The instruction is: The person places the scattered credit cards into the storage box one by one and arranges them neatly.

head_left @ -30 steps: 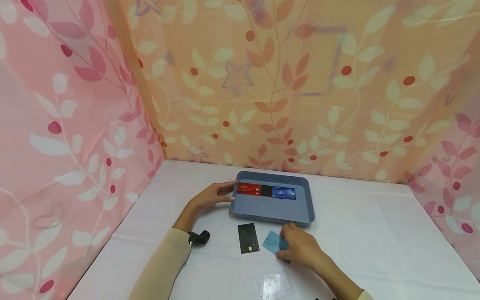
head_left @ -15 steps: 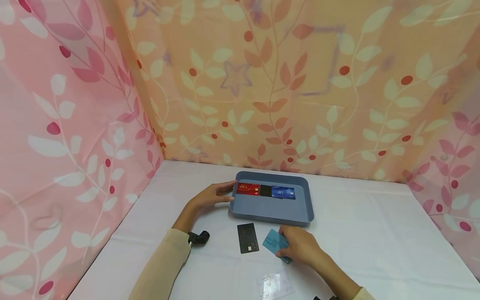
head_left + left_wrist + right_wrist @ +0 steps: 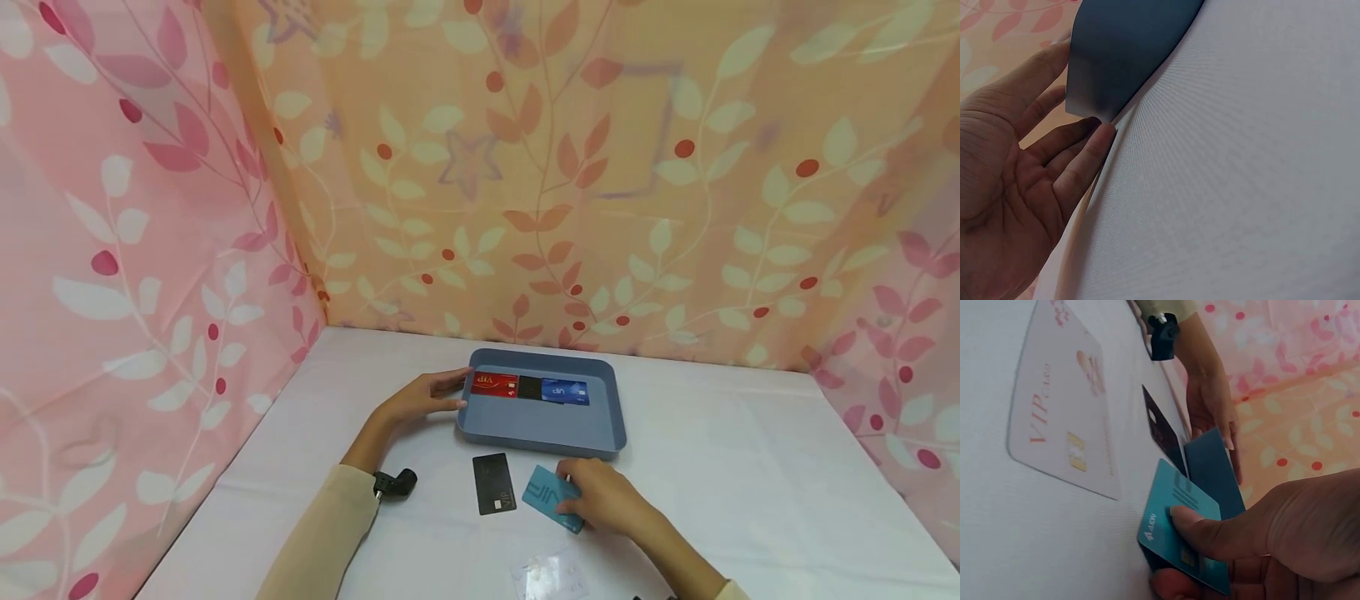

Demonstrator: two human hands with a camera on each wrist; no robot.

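My right hand (image 3: 603, 496) pinches a teal VIP card (image 3: 549, 498) in front of the tray. In the right wrist view the thumb lies on the teal card's (image 3: 1179, 515) face and fingers are under its near edge. My left hand (image 3: 420, 396) touches the left side of the blue-grey tray (image 3: 525, 432) with fingers extended; the left wrist view shows its fingertips at the tray's wall (image 3: 1119, 56). Inside the tray lie a red VIP card (image 3: 493, 384), a black card (image 3: 529, 387) and a blue VIP card (image 3: 565, 392) in a row, the black one partly covered.
A black VIP card (image 3: 493, 484) lies on the white tablecloth (image 3: 720, 467), left of the teal one. Closer to the front is a pale, glossy VIP card (image 3: 549, 577). Patterned cloth walls (image 3: 450, 192) enclose the table's back and sides.
The teal card has tilted in my right hand's pinch, so more of its face and lower corner shows. My left hand keeps its place at the tray.
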